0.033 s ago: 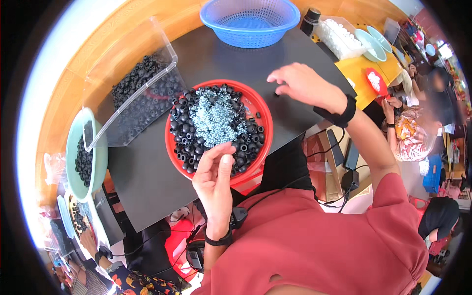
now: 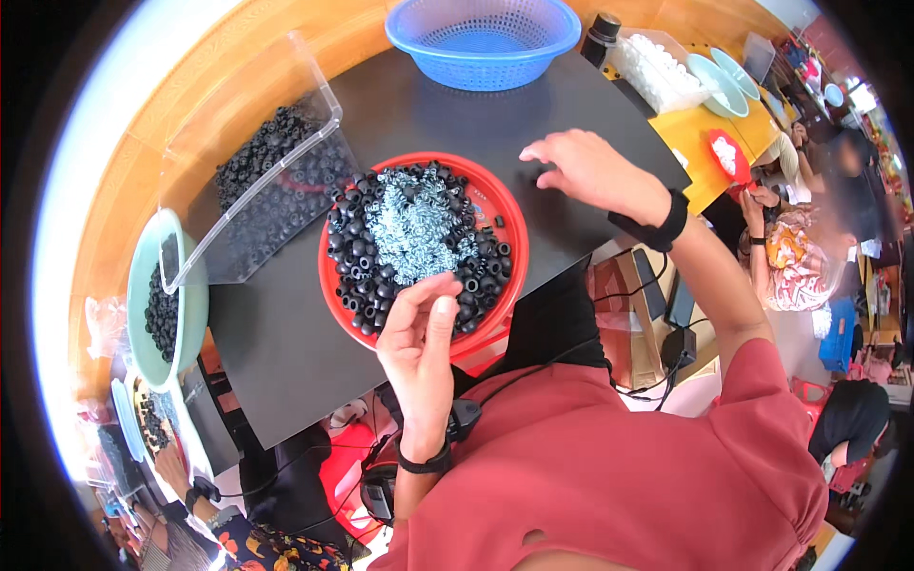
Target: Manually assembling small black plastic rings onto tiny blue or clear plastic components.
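Note:
A red round tray [image 2: 522, 228] in front of me holds many black, hollow bead-like pieces [image 2: 357, 262] and a heap of small pale-blue metal springs [image 2: 411, 224]. Over the near edge of this tray is my left hand [image 2: 419, 343], its fingers curled and the thumb near the forefinger. Anything between those fingertips is too small to make out. My right hand [image 2: 595, 173] is over the dark tabletop [image 2: 562, 228], right of the tray, with thumb and forefinger apart. A small dark spot shows by its fingertips; its kind is unclear.
A clear plastic bin [image 2: 271, 190] of black pieces leans at the left, beside a green basin [image 2: 195, 314] holding more. A blue basket [image 2: 486, 48] stands at the back, near a black bottle [image 2: 600, 40]. Other people sit at both sides.
My right hand has shifted slightly down and right, its thumb and forefinger still apart. The left hand has moved a touch to the right. The tray's contents look the same.

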A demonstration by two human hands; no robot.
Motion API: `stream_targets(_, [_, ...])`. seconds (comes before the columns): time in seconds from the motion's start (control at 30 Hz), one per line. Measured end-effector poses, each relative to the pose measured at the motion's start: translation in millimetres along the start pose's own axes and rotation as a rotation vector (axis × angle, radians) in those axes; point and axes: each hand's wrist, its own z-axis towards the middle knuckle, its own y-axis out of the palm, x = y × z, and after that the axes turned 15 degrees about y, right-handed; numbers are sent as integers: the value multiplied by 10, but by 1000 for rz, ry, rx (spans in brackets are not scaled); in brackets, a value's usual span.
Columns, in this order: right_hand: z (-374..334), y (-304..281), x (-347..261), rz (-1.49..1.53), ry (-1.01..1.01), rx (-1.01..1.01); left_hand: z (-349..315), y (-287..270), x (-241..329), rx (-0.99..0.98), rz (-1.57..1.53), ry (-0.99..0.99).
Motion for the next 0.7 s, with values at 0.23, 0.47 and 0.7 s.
stream_targets(0.23, [-39, 298, -53, 99, 4, 7, -12, 103, -56, -161, 49, -1])
stream_targets(0.47, [-52, 261, -127, 98, -1, 2, -10, 63, -66, -187, 236, 42])
stream_targets(0.7, [-55, 181, -328, 211, 14, 11, 9, 93, 7, -221, 391, 58])
